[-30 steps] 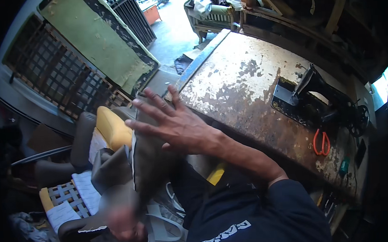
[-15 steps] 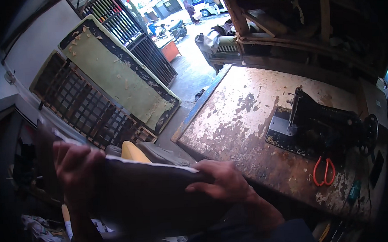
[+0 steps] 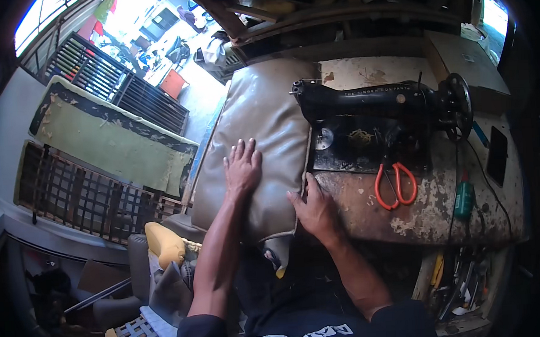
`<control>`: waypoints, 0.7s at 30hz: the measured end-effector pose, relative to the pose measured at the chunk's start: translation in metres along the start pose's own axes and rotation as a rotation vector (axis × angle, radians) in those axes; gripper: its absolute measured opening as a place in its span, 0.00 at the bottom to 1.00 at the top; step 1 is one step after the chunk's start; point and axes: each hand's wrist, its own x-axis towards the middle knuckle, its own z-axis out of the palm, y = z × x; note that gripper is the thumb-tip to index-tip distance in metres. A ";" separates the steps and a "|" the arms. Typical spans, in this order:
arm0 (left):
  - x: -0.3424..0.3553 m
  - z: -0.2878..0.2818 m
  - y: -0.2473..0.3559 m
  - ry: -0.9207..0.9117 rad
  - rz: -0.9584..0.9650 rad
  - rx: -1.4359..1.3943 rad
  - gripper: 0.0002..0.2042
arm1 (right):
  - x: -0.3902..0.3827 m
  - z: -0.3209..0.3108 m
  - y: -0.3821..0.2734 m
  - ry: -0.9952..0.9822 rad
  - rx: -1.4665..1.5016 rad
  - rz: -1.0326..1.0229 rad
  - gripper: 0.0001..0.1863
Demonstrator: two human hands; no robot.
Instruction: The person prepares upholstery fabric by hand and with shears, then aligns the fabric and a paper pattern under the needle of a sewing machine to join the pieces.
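The person wears a dark short-sleeved shirt (image 3: pixel 302 325) with pale lettering across the chest. Both forearms are bare, and neither the left hand (image 3: pixel 242 168) nor the right hand (image 3: pixel 314 210) wears a glove.

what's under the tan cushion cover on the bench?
The tan cushion cover lies on the worn workbench, both hands flat on it: left hand, right hand. The bench surface beneath is hidden.

The cushion cover (image 3: pixel 262 144) looks like smooth, glossy tan leatherette. At three o'clock from it stands a black sewing machine (image 3: pixel 376 105) of glossy enamelled metal. The worktable (image 3: pixel 431 212) is rough, flaking and rust-stained. The scissors (image 3: pixel 395 185) have shiny orange plastic handles.
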 end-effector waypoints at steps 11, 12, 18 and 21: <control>-0.008 0.000 -0.022 -0.057 -0.086 -0.039 0.32 | -0.001 -0.005 -0.014 -0.169 -0.320 -0.496 0.34; -0.008 0.001 -0.018 -0.036 -0.095 -0.025 0.32 | -0.004 -0.001 -0.004 -0.262 -0.390 -0.472 0.34; -0.011 -0.013 -0.012 -0.037 -0.088 0.039 0.31 | -0.011 -0.009 0.021 -0.332 -0.370 -0.471 0.34; 0.001 -0.042 -0.001 -0.215 -0.090 0.091 0.25 | -0.011 -0.013 0.021 -0.346 -0.376 -0.507 0.34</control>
